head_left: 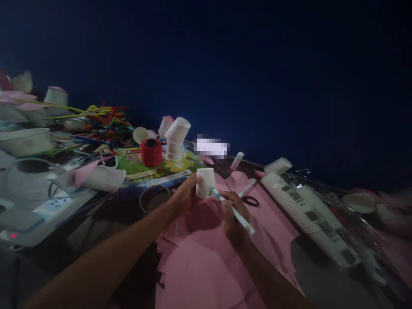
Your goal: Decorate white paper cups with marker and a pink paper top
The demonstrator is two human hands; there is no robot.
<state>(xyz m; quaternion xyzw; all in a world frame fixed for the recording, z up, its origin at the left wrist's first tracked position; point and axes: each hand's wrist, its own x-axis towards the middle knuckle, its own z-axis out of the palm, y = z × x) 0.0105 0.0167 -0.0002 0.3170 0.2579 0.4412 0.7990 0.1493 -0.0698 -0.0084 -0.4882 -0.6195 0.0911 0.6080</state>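
My left hand (pixel 187 192) grips a white paper cup (pixel 206 181) by its left side, holding it upside down above pink paper. In my right hand (pixel 235 214) is a white marker (pixel 242 220) with a teal band near its tip. The tip meets the lower right of the cup's wall, where a small faint mark shows. Beneath both hands lie overlapping sheets of pink paper (pixel 206 270). Close to my right hand, the dark handle of a pair of scissors (pixel 251 201) and another white pen (pixel 247 188) rest on the paper.
Plastic-wrapped stacked paper cups (pixel 299 206) lie at the right. Behind my left hand are a red yarn ball (pixel 151 153), a small cup stack (pixel 175 139) and a green printed pad (pixel 128 161). Coloured pipe cleaners (pixel 109 120) and a power strip (pixel 53 208) occupy the left. A glue stick (pixel 237 160) stands behind.
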